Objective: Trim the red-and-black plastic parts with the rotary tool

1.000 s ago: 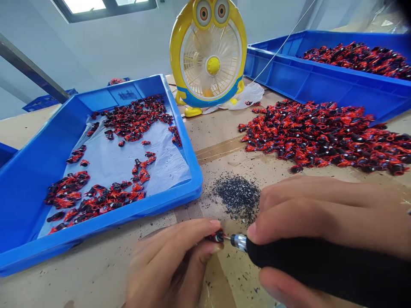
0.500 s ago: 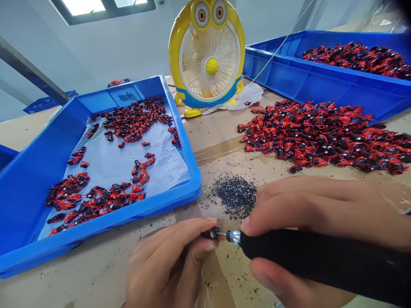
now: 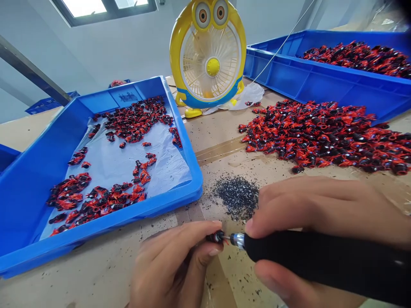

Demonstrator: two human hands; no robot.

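Between the thumb and forefinger of my left hand (image 3: pixel 180 261) is a small black-and-red plastic part (image 3: pixel 215 236), mostly covered by the fingers. My right hand (image 3: pixel 308 222) is wrapped round a thick black rotary tool (image 3: pixel 308 256) with a silver collar. Its thin metal bit points left and meets the exposed end of the part, or lies right at it; I cannot tell how deep it sits. Just beyond the hands, a heap of black shavings (image 3: pixel 236 194) lies on the brown work surface.
At left stands a blue tray (image 3: pixel 192 171) lined with white sheet, holding scattered black-and-red parts. A large pile of similar parts (image 3: pixel 321 132) spreads at right, before another filled blue bin (image 3: pixel 289 79). A yellow fan (image 3: pixel 212 67) stands at the back, with a thin cord to its right.
Both hands, with the part and the rotary tool, have shifted very slightly right and down in the picture. Each grip stays the same.
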